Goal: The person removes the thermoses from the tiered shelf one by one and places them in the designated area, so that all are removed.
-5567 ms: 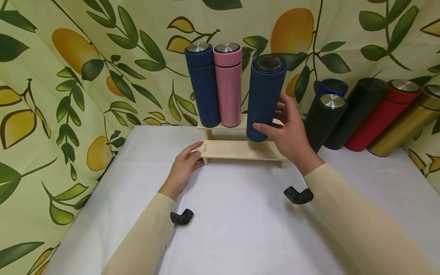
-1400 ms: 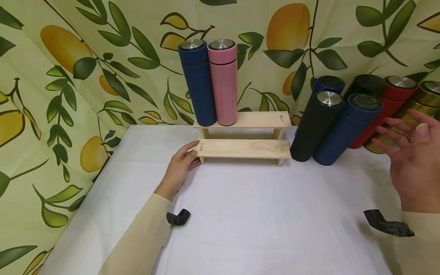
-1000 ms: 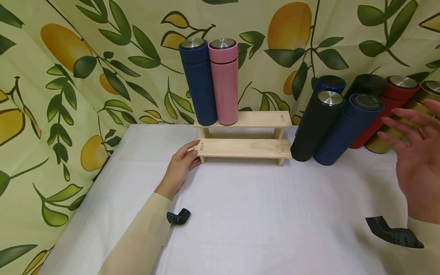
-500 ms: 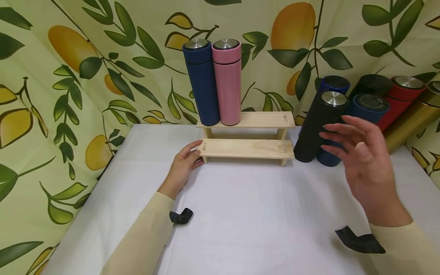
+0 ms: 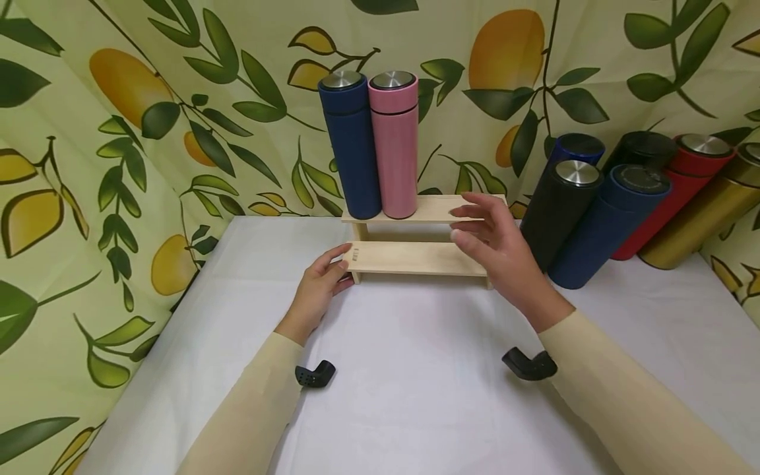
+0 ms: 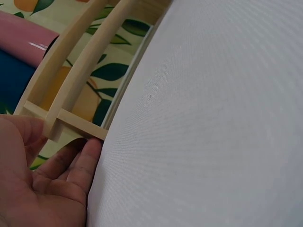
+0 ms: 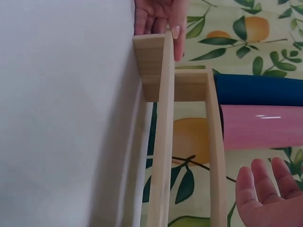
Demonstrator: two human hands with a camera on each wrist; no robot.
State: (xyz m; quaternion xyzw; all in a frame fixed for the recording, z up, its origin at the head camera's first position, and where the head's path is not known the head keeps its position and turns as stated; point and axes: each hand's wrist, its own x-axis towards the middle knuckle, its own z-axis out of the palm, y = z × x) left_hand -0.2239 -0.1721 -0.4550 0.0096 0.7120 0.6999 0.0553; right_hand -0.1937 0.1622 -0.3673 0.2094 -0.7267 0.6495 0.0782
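A two-step wooden display stand stands on the white cloth. My left hand holds the left end of its lower step, thumb over the board and fingers by the leg, as the left wrist view shows. On the upper step, toward the left, a navy thermos bottle and a pink thermos bottle stand side by side. My right hand is in front of the stand's right end, fingers apart and slightly bent, holding nothing. It hides part of both boards. In the right wrist view its fingers show near the pink bottle.
Right of the stand several thermos bottles stand close together: a black one with a steel lid, a second navy one, a red one and a gold one among them. A leaf-and-fruit patterned curtain hangs behind.
The second navy bottle, held over the stand by my right hand earliest, now stands in the right group. My emptied right hand has come back left to the stand. My left hand stays put.
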